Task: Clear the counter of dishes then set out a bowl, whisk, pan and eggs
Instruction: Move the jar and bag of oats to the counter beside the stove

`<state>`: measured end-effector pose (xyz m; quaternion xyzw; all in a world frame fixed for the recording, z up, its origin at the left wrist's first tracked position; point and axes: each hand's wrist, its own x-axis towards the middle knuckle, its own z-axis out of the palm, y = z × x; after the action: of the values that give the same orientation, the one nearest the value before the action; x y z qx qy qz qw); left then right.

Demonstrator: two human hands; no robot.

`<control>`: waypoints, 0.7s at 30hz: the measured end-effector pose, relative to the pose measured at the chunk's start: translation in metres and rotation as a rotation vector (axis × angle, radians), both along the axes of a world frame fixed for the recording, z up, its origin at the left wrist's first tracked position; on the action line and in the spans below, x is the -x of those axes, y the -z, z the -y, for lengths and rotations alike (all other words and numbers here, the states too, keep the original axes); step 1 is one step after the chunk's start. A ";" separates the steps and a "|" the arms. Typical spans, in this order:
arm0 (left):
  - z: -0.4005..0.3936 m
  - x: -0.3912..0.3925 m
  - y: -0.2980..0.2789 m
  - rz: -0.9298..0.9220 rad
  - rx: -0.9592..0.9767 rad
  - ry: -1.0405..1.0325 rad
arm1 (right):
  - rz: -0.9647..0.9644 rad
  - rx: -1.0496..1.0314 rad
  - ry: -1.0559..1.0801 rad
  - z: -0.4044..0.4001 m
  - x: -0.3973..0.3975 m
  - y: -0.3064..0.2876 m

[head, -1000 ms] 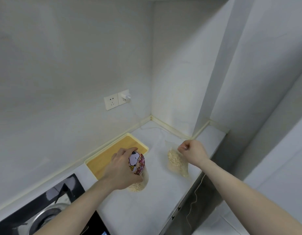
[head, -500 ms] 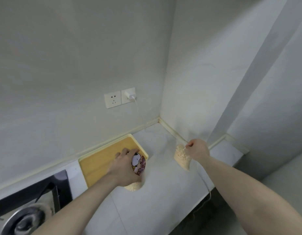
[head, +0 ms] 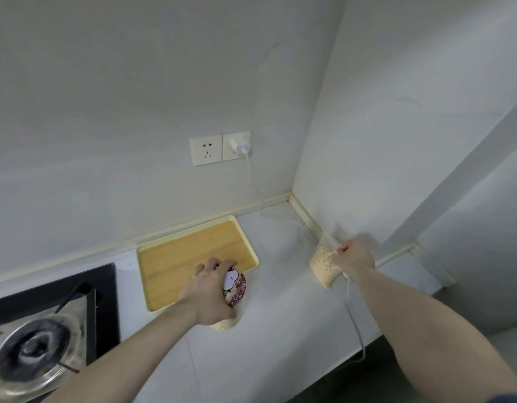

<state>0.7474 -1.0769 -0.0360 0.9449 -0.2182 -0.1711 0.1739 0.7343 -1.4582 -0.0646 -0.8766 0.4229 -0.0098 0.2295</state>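
At the far left sits the gas stove (head: 33,347), then a yellow tray (head: 176,257) against the wall. The left hand (head: 208,295) is wrapped around a jar (head: 233,286) with a cartoon lid, pale grains showing beneath it, at the tray's near corner on the counter (head: 280,330). Further right, the right hand (head: 356,257) is pinched tight on the top of a clear bag (head: 322,264) of the same pale grains, near the corner wall.
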 end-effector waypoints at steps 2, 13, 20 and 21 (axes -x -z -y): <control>0.002 -0.003 0.004 -0.022 -0.008 -0.010 | -0.015 0.012 0.032 0.007 0.000 0.004; 0.013 -0.008 0.026 -0.055 -0.109 -0.012 | 0.554 0.158 -0.191 -0.059 -0.007 0.018; 0.020 -0.016 0.037 -0.070 -0.100 -0.004 | 0.397 -0.186 -0.549 -0.151 0.015 0.060; 0.020 -0.016 0.039 -0.073 -0.097 -0.002 | 0.345 -0.194 -0.587 -0.155 0.019 0.064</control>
<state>0.7633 -1.0973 -0.0750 0.9456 -0.2023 -0.2154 0.1358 0.7155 -1.3029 -0.1290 -0.9204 0.1070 -0.0511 0.3726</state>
